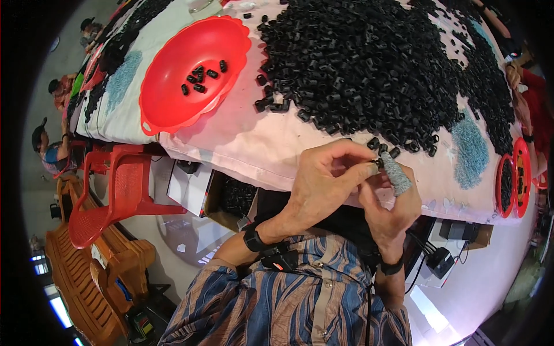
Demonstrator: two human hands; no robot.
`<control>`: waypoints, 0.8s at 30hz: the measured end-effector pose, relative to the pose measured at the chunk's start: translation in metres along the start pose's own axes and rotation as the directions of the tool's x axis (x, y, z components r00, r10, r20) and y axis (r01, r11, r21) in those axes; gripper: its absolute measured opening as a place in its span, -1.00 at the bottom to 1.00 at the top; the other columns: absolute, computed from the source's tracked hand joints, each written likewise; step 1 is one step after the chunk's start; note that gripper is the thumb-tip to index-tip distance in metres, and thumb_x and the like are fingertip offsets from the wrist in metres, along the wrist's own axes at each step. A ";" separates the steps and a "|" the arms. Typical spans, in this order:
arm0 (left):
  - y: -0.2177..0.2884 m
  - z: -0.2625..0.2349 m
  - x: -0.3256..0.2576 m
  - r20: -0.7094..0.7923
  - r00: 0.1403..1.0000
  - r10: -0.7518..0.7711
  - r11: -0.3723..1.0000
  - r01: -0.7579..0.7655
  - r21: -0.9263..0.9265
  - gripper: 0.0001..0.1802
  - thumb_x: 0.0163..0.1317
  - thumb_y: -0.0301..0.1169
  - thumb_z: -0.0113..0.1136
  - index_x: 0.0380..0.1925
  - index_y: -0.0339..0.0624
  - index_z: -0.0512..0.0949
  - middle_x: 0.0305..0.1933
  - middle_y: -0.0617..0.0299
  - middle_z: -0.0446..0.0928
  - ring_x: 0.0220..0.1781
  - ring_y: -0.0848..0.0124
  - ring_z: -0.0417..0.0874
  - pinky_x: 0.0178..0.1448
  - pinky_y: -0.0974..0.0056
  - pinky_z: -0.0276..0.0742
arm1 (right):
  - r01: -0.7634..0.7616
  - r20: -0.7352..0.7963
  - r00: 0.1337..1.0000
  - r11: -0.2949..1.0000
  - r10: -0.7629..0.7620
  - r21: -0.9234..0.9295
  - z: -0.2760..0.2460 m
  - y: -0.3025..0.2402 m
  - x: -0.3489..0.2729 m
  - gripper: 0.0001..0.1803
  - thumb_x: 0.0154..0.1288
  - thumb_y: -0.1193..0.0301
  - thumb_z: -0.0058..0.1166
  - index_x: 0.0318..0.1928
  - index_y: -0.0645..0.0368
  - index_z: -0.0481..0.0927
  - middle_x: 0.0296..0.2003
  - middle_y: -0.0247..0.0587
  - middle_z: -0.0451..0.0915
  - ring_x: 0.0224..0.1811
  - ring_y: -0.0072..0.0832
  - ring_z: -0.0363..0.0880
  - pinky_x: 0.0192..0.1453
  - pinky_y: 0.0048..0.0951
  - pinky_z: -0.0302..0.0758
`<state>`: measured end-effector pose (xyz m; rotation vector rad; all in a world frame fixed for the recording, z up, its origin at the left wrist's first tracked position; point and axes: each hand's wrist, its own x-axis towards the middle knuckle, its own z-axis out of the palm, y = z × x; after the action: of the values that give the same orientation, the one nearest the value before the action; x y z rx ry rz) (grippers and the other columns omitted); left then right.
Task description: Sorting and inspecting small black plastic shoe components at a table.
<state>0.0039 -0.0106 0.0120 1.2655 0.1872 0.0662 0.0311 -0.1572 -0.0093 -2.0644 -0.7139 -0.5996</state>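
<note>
Nearest me is my patterned shirt, its lower part cut off by the bottom edge. Beyond it my forearms, each with a dark wristband, reach to the table. My left hand is narrowed, thumb and forefinger pinching a small black piece. That piece sits right at those fingertips, between my two hands, partly covered so that its shape is hard to make out. My right hand is curled just beside it; its fingertips are largely hidden, so I cannot tell how tightly they close. Along it lies a grey speckled strip, and I cannot tell whether I hold it or wear it.

Just past my fingers, a few loose black pieces lie on the pale cloth. Farther on is the big black heap, its far end cut off above, with a bluish pile to its right. To the left, a red basin holds a few more black pieces. Far left, people show small and blurred.
</note>
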 end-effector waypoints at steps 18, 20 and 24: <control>0.029 -0.042 0.020 -0.063 0.911 0.408 0.709 -0.272 0.650 -0.79 0.08 -0.51 0.35 -0.24 -0.25 0.63 -0.36 0.23 0.57 -0.40 0.46 0.58 -0.29 0.35 0.49 | -0.417 -0.129 0.889 0.893 0.440 0.170 -0.021 0.028 -0.011 -0.77 0.24 0.67 0.15 -0.08 0.36 0.63 -0.34 -0.27 0.62 -0.37 -0.65 0.50 -0.32 -0.64 0.43; 0.020 -0.027 0.020 0.010 0.947 0.320 0.711 -0.247 0.659 -0.74 0.04 -0.50 0.37 -0.22 -0.25 0.62 -0.36 0.20 0.55 -0.42 0.42 0.58 -0.32 0.32 0.50 | -0.475 -0.121 0.859 0.862 0.498 0.179 -0.027 0.025 -0.008 -0.77 0.24 0.67 0.15 -0.07 0.36 0.63 -0.35 -0.27 0.62 -0.36 -0.66 0.51 -0.32 -0.64 0.43; 0.006 -0.011 0.022 0.074 0.921 0.383 0.483 -0.268 0.834 -0.64 -0.04 -0.56 0.42 -0.18 -0.25 0.59 -0.33 0.21 0.49 -0.44 0.43 0.52 -0.35 0.38 0.48 | -0.554 -0.228 0.790 0.822 0.569 0.133 -0.047 0.028 -0.004 -0.78 0.23 0.66 0.16 -0.10 0.37 0.65 -0.34 -0.26 0.62 -0.34 -0.65 0.52 -0.28 -0.63 0.45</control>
<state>0.0239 0.0048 0.0119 2.2786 0.0673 0.4377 0.0402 -0.2109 -0.0030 -1.9575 0.0556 -0.4753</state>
